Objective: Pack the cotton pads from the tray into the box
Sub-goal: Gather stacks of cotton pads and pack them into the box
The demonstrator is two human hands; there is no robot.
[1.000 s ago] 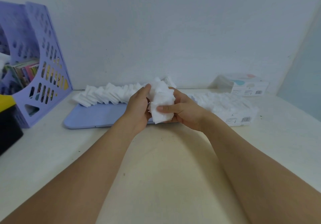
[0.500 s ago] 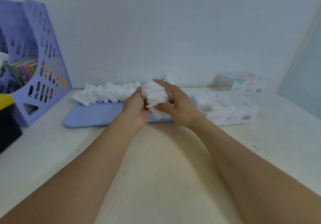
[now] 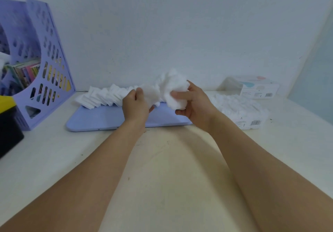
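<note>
Two bare hands meet above the blue tray [image 3: 100,122], each closed on cotton pads. The right hand [image 3: 193,105] grips a thick white bunch of pads [image 3: 173,89], its fingers [image 3: 181,95] curled across the front of the bunch and the thumb behind it. The left hand [image 3: 136,106] holds a smaller clump [image 3: 150,95], fingers wrapped round its near edge. The two clumps touch or nearly touch; motion blur makes it hard to tell which.

A row of loose cotton pads [image 3: 102,96] leans like fallen dominoes along the far side of the tray, left of the hands. The open box [image 3: 252,122] sits just right of the tray on the pale tabletop [image 3: 162,168], packed with white pads [image 3: 234,104]. Its front shows a barcode and small print, too small to read. A second box [image 3: 255,88], with a pink and blue pattern and another barcode, stands by the wall behind it; its print is unreadable too.

At the left a lilac perforated file holder [image 3: 45,80] keeps colourful books, and a black and yellow object [image 3: 7,123] sits at the frame's edge.
</note>
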